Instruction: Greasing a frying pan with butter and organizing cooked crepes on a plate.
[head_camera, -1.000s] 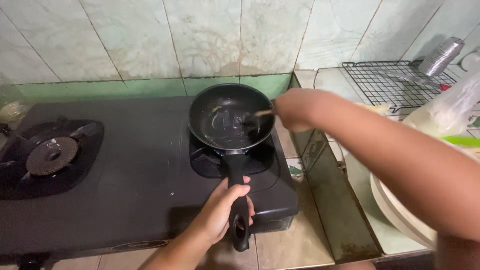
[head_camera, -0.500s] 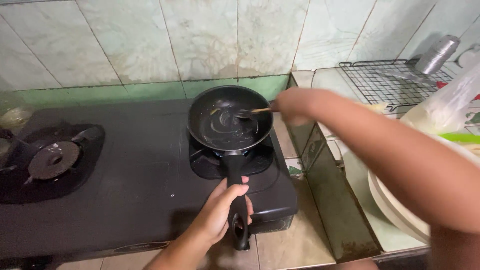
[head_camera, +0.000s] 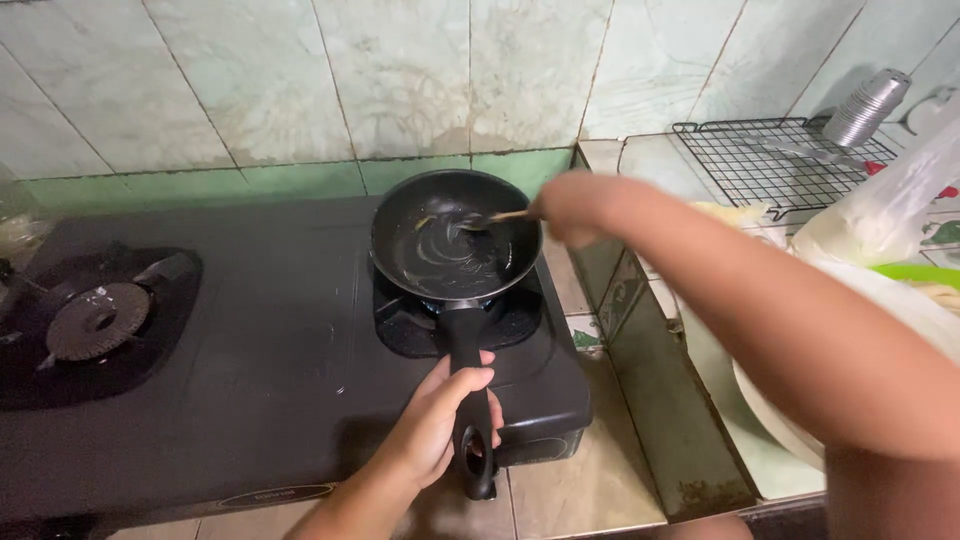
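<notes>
Holding the long black handle (head_camera: 470, 415), the left hand (head_camera: 435, 425) sits low in the middle of the frame, and its fingers are curled tight around the handle. That handle belongs to a small black pan (head_camera: 455, 235), which sits on the right burner (head_camera: 455, 320) of a black stove (head_camera: 270, 350), just above the middle of the frame. The pan looks almost empty, with pale streaks on its dark bottom.

The right hand (head_camera: 572, 208) comes in from the right side, just beside the pan's rim. It is closed around a thin stick-like tool (head_camera: 495, 217), maybe a spoon, and the tip of the tool is inside the pan. The hand is a bit blurry, so I cannot tell just how the fingers grip.

The pan looks light and hard. Its metal part is likely hot, so the handle is the safe place to hold. The bottom may be slick.

At the left of the frame is another burner (head_camera: 95, 320) with nothing on it. In the upper right are a wire rack (head_camera: 775, 165) and a shiny metal cup (head_camera: 865, 108). Green tiles (head_camera: 400, 80) cover the wall behind.
</notes>
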